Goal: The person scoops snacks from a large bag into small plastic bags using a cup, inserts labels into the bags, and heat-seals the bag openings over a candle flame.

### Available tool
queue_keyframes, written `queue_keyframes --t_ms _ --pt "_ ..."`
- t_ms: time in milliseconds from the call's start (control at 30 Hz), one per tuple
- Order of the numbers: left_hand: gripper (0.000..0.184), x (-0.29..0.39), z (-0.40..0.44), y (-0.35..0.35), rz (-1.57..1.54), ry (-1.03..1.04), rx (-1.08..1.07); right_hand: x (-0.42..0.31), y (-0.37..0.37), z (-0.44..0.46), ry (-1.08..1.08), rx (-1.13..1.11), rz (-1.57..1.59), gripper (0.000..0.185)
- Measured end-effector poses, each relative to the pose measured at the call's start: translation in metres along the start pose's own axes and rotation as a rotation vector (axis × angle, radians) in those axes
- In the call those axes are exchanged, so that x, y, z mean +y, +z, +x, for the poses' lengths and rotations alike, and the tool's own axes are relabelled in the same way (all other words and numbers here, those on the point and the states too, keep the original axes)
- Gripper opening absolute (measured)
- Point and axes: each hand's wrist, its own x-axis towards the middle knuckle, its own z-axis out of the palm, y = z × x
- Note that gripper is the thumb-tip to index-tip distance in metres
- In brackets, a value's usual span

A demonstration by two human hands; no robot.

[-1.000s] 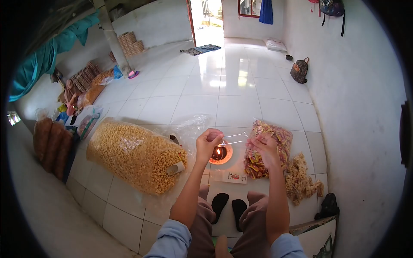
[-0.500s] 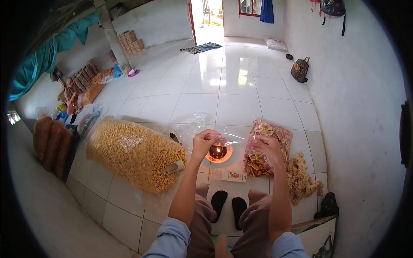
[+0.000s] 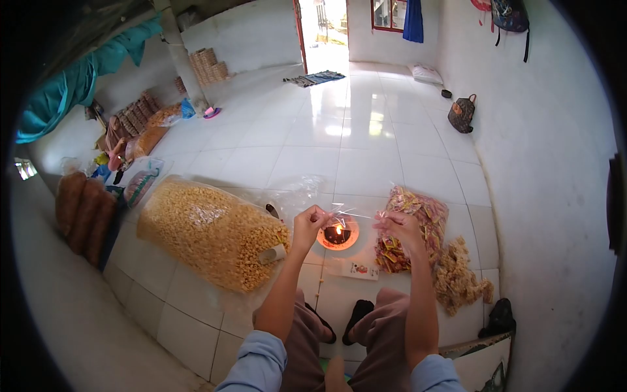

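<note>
Between my two hands a thin clear plastic bag (image 3: 356, 214) is stretched tight, just above and behind a small flame (image 3: 339, 230). The flame burns in an orange-rimmed bowl (image 3: 353, 242) on the floor. My left hand (image 3: 309, 225) pinches one end of the plastic, and my right hand (image 3: 400, 227) pinches the other. Beyond my right hand lies a clear bag of small wrapped packets (image 3: 428, 208) in pink and yellow. A white label with a printed picture (image 3: 363, 270) lies on the tiles nearer my feet.
On the left lies a large clear sack of yellow puffed snack (image 3: 196, 228), with a white scoop (image 3: 272, 254) at its mouth. A tan tangled heap (image 3: 459, 277) is at the right. Another person (image 3: 116, 147) sits far left near stacked packs (image 3: 138, 112). A backpack (image 3: 462, 114) leans by the wall.
The plastic has been drawn into a narrower, tighter line between my hands. My feet have moved nearer together, and the whole view has shifted slightly.
</note>
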Motion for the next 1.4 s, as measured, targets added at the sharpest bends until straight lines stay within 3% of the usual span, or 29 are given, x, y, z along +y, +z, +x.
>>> queue_keyframes --t_ms 200,333,400,433,500,533,600,633,700,767,833,867,933,1033,1067,1133,1233,1300,1333,1400 --pt "0.014 -0.018 -0.011 -0.016 -0.187 -0.062 0.04 0.003 0.022 0.015 -0.011 -0.046 -0.082 0.022" --pt "0.016 -0.025 -0.012 -0.038 -0.025 -0.011 0.196 0.014 0.039 0.027 -0.008 -0.124 -0.056 0.023" --pt "0.033 -0.03 -0.013 -0.052 -0.035 -0.118 0.178 0.017 0.05 0.031 -0.007 -0.145 -0.061 0.022" --pt "0.033 -0.017 -0.017 -0.057 -0.035 -0.12 0.194 0.019 0.056 0.034 -0.014 -0.154 -0.061 0.022" --pt "0.071 0.016 -0.024 -0.065 0.63 0.433 0.514 0.033 0.068 0.045 -0.041 -0.212 -0.128 0.021" --pt "0.071 0.032 -0.026 -0.068 0.635 0.428 0.531 0.039 0.074 0.051 -0.065 -0.255 -0.194 0.02" --pt "0.093 0.052 -0.029 -0.072 0.957 0.625 0.076 0.036 0.101 0.054 -0.062 -0.333 -0.263 0.02" --pt "0.093 0.044 -0.031 -0.074 0.966 0.598 0.088 0.031 0.119 0.05 -0.059 -0.392 -0.331 0.021" --pt "0.091 0.021 -0.029 -0.079 0.924 0.382 -0.151 0.03 0.149 0.051 0.0 -0.436 -0.293 0.022" --pt "0.086 -0.005 -0.032 -0.091 0.888 0.246 -0.124 0.041 0.168 0.063 0.042 -0.531 -0.252 0.024" --pt "0.068 -0.035 -0.041 -0.104 0.844 0.178 0.015 0.061 0.181 0.078 0.057 -0.591 -0.302 0.025" --pt "0.068 -0.053 -0.045 -0.109 0.84 0.147 0.027 0.076 0.188 0.085 0.066 -0.638 -0.347 0.026" --pt "0.044 -0.087 -0.054 -0.119 0.744 0.118 0.18 0.105 0.205 0.097 0.106 -0.713 -0.389 0.027" --pt "0.031 -0.134 -0.07 -0.13 0.671 -0.082 0.236 0.157 0.226 0.108 0.155 -0.775 -0.493 0.026" --pt "0.031 -0.152 -0.076 -0.133 0.663 -0.115 0.235 0.176 0.233 0.109 0.137 -0.777 -0.483 0.022" --pt "0.029 -0.189 -0.095 -0.137 0.57 -0.4 0.238 0.212 0.242 0.115 0.148 -0.792 -0.469 0.019" --pt "0.027 -0.229 -0.119 -0.149 0.413 -0.593 0.337 0.275 0.252 0.136 0.22 -0.739 -0.568 0.033" --pt "0.026 -0.246 -0.131 -0.159 0.388 -0.645 0.42 0.322 0.253 0.14 -0.337 -0.709 -0.949 0.056" --pt "0.025 -0.253 -0.135 -0.162 0.373 -0.663 0.505 0.34 0.252 0.14 -0.312 -0.73 -0.946 0.056" --pt "0.024 -0.267 -0.142 -0.167 0.398 -0.682 0.568 0.37 0.253 0.142 -0.499 -0.732 -1.177 0.071"
